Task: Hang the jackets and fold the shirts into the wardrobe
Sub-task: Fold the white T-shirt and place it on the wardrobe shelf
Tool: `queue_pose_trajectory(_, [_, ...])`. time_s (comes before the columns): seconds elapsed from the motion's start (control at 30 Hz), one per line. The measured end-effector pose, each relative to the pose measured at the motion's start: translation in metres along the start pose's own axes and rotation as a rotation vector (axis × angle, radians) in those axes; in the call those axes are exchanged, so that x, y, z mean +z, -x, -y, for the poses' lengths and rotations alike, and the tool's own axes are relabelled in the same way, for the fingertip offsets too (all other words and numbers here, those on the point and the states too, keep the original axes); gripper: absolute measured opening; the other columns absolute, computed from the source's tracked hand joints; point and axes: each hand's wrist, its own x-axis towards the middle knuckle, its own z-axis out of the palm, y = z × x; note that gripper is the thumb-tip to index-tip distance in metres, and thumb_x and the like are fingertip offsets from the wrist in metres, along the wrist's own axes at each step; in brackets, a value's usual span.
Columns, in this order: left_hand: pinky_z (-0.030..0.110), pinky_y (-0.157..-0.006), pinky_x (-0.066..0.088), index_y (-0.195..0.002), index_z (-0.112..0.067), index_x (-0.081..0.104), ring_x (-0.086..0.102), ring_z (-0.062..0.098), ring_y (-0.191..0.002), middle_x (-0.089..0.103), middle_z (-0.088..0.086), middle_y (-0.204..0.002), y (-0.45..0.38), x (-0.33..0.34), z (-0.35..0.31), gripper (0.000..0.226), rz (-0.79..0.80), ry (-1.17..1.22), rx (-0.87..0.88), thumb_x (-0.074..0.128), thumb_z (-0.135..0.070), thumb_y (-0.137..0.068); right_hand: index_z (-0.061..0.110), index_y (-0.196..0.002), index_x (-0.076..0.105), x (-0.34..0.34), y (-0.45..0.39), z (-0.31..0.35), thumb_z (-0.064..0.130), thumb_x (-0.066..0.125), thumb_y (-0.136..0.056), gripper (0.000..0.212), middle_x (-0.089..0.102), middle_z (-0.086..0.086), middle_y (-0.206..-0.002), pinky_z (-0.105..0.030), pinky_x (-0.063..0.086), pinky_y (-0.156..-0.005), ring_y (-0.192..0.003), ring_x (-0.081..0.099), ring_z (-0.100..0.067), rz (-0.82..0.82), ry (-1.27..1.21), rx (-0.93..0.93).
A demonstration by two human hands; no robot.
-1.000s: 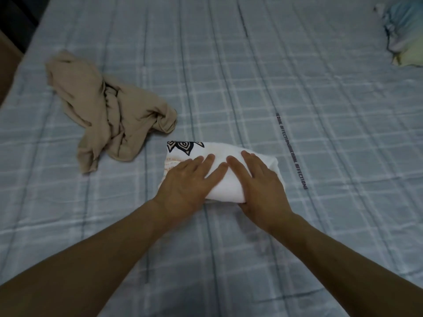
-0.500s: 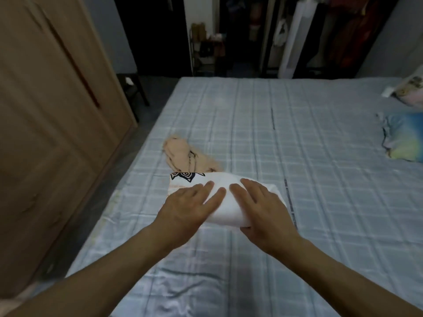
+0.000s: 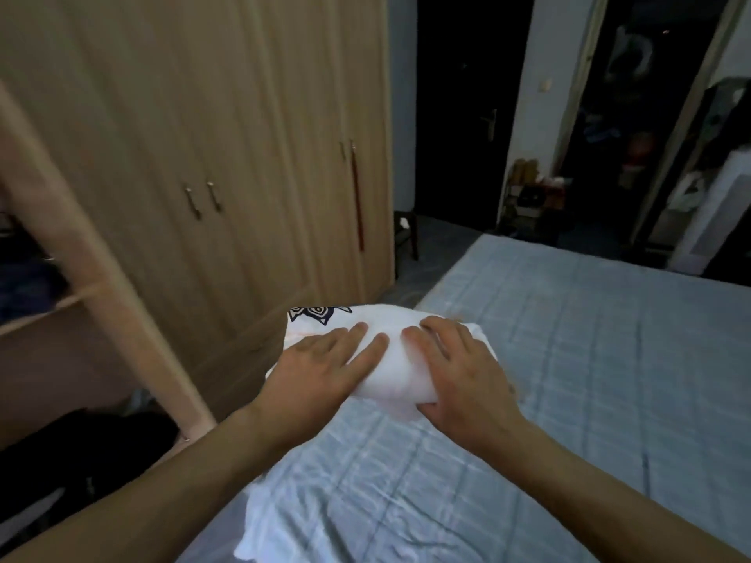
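A folded white shirt (image 3: 392, 359) with a dark printed pattern at its far left corner is held between both hands, lifted above the left edge of the bed (image 3: 569, 359). My left hand (image 3: 321, 367) lies over its left half with the fingers spread on top. My right hand (image 3: 463, 367) grips its right half, thumb underneath. The wooden wardrobe (image 3: 211, 136) stands to the left, its doors closed in the middle. An open section with a shelf (image 3: 36, 314) and dark clothes shows at the far left.
An open wardrobe door edge (image 3: 101, 253) runs diagonally at left. Dark clothing (image 3: 73, 461) lies at the wardrobe's bottom. A narrow floor gap separates bed and wardrobe. A dark doorway (image 3: 467, 115) and cluttered racks are at the back.
Both hands lifted the folded white shirt off the bed and carried it left towards the wardrobe. My view swung from the bed up to the wardrobe; the beige garment is out of sight.
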Motion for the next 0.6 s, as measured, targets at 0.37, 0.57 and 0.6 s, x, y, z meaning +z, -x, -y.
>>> queue_pose_trajectory(0.37, [0.033, -0.052, 0.056, -0.132, -0.013, 0.049, 0.072, 0.03, -0.086, 0.068, 0.017, -0.122, 0.209, -0.101, 0.133, 0.081, 0.057, -0.188, -0.349, 0.08, -0.004, -0.058, 0.015, -0.123, 0.049, 0.049, -0.115, 0.234, 0.026, 0.083, -0.046, 0.085, 0.058, -0.007, -0.12, -0.04, 0.055, -0.075, -0.103, 0.061, -0.028, -0.038, -0.184, -0.417])
queue_pose_trajectory(0.57, [0.033, -0.053, 0.054, -0.132, -0.012, 0.054, 0.071, 0.031, -0.089, 0.067, 0.018, -0.124, 0.329, -0.143, 0.201, 0.079, 0.096, -0.251, -0.521, 0.064, -0.003, -0.054, 0.014, -0.127, 0.048, 0.079, -0.166, 0.374, 0.023, 0.076, -0.051, 0.081, 0.054, -0.005, -0.123, -0.04, 0.053, -0.079, -0.109, 0.058, -0.028, -0.042, -0.214, -0.608])
queue_pose_trajectory(0.6, [0.034, -0.054, 0.054, -0.132, -0.01, 0.057, 0.071, 0.032, -0.09, 0.066, 0.019, -0.124, 0.349, -0.15, 0.211, 0.071, 0.104, -0.265, -0.547, 0.054, -0.006, -0.061, 0.015, -0.128, 0.047, 0.084, -0.172, 0.397, 0.023, 0.077, -0.051, 0.083, 0.054, -0.006, -0.124, -0.041, 0.053, -0.08, -0.11, 0.058, -0.028, -0.049, -0.23, -0.637])
